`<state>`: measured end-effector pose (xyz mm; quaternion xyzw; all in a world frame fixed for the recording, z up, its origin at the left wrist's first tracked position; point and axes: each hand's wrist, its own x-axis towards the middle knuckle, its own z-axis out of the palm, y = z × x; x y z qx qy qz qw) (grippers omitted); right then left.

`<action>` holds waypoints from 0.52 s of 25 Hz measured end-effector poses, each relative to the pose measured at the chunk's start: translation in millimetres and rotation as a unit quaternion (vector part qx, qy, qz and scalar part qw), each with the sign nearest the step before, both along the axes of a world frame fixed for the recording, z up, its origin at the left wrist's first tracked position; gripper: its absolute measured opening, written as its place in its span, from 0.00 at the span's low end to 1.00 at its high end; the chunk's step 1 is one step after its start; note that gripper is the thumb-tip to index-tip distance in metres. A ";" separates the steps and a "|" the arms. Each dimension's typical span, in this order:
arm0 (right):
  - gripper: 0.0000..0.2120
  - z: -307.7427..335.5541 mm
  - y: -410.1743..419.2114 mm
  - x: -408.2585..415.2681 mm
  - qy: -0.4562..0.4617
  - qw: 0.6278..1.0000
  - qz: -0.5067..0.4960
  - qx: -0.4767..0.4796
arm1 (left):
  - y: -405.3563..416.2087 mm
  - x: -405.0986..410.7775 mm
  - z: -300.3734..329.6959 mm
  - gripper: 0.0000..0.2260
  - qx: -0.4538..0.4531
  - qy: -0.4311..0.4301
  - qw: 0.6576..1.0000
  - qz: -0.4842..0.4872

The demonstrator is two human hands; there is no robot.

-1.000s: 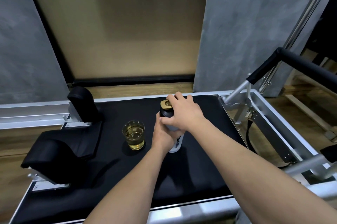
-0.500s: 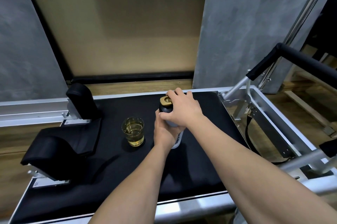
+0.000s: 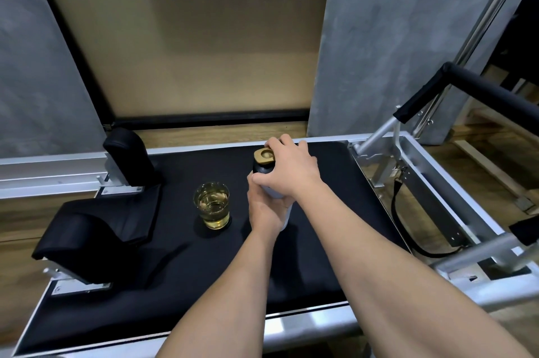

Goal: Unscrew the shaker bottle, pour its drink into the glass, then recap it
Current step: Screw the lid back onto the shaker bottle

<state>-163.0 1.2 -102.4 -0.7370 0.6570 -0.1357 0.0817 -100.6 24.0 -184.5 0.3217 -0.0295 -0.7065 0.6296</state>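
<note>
Upright on the black padded worktop (image 3: 320,241), the pale shaker bottle with black screw lid and gold flip cap (image 3: 264,163) stands just right of the clear glass of yellow drink (image 3: 214,206). Left hand (image 3: 264,209) grips its body; right hand (image 3: 291,172) is curled over the lid. Smooth plastic, likely light and slippery: clamp the body low, twist at the lid's rim

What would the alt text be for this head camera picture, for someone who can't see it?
A person's right hand grips the black lid of a shaker bottle while the left hand holds its body. Left of it, a glass of yellow drink stands on a black padded platform.
</note>
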 end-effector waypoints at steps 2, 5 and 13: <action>0.35 -1.4 1.8 0.0 -0.004 1.000 -0.008 -0.005 | 1.8 -1.2 -1.9 0.24 -0.004 -0.009 1.000 0.006; 0.36 -1.1 1.4 1.6 -0.011 1.000 -0.020 -0.001 | 0.7 -3.7 -7.5 0.24 0.010 -0.014 1.000 0.013; 0.35 -4.6 2.8 7.8 -0.012 0.999 -0.047 -0.013 | -1.4 -5.5 -14.1 0.29 0.030 -0.034 0.999 0.008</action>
